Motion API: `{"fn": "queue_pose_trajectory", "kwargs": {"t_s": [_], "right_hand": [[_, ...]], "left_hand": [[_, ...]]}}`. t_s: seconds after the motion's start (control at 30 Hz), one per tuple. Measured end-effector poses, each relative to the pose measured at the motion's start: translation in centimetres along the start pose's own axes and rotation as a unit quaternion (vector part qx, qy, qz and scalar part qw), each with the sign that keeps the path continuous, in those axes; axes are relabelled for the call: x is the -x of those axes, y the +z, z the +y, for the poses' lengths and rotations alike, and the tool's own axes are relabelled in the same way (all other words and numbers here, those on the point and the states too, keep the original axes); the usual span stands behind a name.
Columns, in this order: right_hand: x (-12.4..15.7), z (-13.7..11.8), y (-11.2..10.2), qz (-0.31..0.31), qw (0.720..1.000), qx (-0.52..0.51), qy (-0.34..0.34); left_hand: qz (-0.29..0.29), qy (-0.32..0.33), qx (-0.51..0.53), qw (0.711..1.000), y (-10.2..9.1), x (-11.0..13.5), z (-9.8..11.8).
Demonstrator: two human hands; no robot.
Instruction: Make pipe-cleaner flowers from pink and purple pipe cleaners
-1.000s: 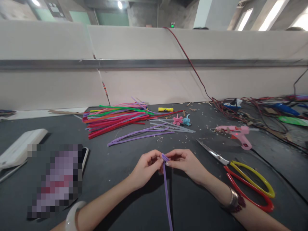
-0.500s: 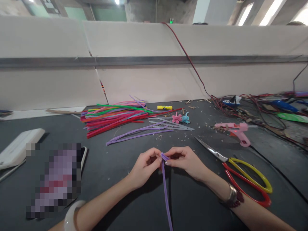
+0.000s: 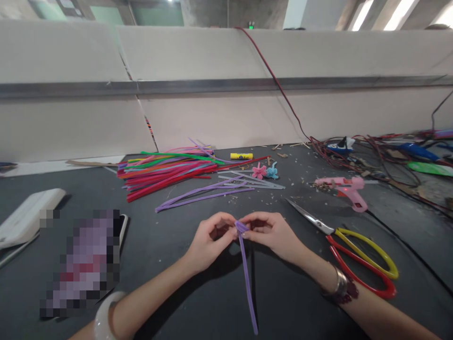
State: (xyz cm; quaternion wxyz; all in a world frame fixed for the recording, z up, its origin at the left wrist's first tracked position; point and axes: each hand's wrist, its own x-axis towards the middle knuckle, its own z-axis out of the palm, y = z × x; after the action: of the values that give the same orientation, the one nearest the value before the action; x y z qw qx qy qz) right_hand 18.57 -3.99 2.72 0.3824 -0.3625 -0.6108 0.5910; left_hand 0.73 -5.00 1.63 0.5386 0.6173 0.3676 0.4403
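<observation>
My left hand (image 3: 209, 241) and my right hand (image 3: 272, 234) meet at the middle of the dark table, both pinching the folded top end of a purple pipe cleaner (image 3: 247, 278). Its doubled strands hang down toward me along the table. A white bangle sits on my left wrist and a metal bracelet on my right wrist.
Behind the hands lie loose purple pipe cleaners (image 3: 203, 193), a multicoloured bundle (image 3: 166, 169), small pink and blue flowers (image 3: 264, 171) and a yellow glue stick (image 3: 241, 156). Scissors (image 3: 354, 245) and a pink glue gun (image 3: 345, 187) lie right; a phone (image 3: 85, 259) lies left. Cables crowd the far right.
The hands stay pinched on the pipe cleaner's fold with small finger shifts. The hanging strands' lower end has swung slightly right. The view has tilted down a little.
</observation>
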Motion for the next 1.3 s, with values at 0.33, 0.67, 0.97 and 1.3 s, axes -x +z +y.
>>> {"fn": "queue_pose_trajectory", "kwargs": {"t_s": [0.33,0.67,0.97,1.3], "right_hand": [[-0.1,-0.2,-0.2,0.003,0.999,0.049,-0.009],[-0.2,0.2,-0.2,0.000,0.999,0.052,-0.011],[0.2,0.5,0.3,0.098,0.968,0.199,-0.118],[0.5,1.7,1.7,0.025,0.990,0.134,-0.033]], "left_hand": [[0.031,0.049,-0.108,0.992,-0.3,-0.1,0.4],[0.032,0.059,-0.099,0.993,-0.3,-0.3,0.7],[0.037,-0.028,0.008,0.999,-0.2,-0.5,0.3],[0.083,-0.103,0.111,0.985,-0.8,-1.1,-0.8]]}}
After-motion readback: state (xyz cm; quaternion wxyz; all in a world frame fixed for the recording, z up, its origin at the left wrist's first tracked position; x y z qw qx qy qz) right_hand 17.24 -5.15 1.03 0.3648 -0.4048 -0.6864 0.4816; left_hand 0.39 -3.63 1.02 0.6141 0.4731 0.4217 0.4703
